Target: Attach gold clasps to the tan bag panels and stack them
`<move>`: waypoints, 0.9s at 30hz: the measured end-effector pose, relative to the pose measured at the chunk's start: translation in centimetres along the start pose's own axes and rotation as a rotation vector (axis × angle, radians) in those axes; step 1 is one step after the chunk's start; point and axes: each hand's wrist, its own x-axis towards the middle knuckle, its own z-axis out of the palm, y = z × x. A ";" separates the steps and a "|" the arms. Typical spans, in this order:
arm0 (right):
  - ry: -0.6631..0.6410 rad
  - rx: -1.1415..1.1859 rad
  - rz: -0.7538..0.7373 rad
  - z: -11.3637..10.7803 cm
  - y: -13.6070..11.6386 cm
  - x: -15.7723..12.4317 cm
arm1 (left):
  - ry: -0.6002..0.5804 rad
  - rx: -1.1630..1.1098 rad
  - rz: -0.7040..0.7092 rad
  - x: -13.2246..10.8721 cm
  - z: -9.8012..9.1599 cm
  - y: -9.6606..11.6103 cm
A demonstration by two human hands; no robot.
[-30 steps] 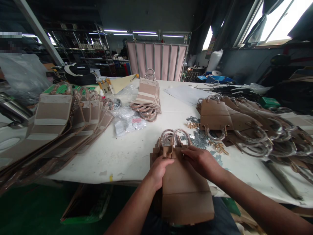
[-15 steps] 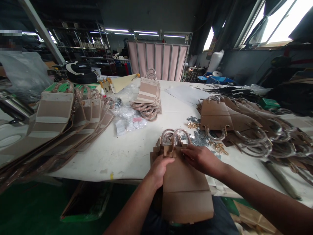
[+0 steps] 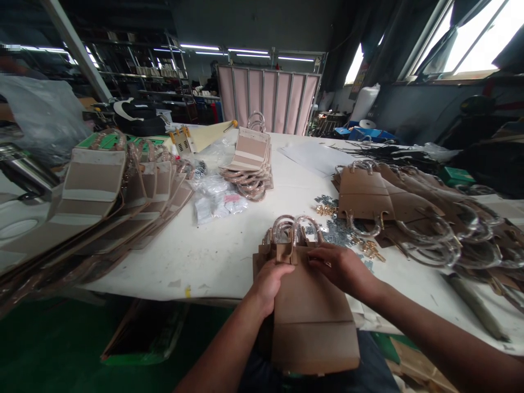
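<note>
A flat brown paper bag (image 3: 311, 316) with clear curved handles (image 3: 292, 229) lies over the near edge of the white table (image 3: 213, 256), its lower end hanging towards me. My left hand (image 3: 268, 284) grips the bag's upper left edge, fingers curled round it. My right hand (image 3: 341, 267) rests on the bag's top right, fingers pressed at the handle mount. Small silver and gold metal fittings (image 3: 339, 232) lie scattered just beyond the bag.
A heap of brown bags with clear handles (image 3: 413, 213) fills the right side. Beige striped bags (image 3: 110, 202) fan out on the left, with a smaller stack (image 3: 249, 161) at the centre back and plastic packets (image 3: 216, 202) beside it. Shelving and a pink screen stand behind.
Both hands stay on the bag, with only small finger shifts at its top edge. The view has tilted slightly.
</note>
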 end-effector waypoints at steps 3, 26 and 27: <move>-0.008 -0.078 -0.004 0.6 0.0 0.0 | 0.006 -0.009 -0.013 0.0 0.1 0.1; 0.212 -0.133 0.037 2.0 -2.0 -0.3 | 0.058 0.157 0.104 -0.2 1.8 0.9; 0.234 -0.086 0.032 1.6 -2.1 -0.6 | 0.084 0.192 0.137 -0.2 1.9 1.1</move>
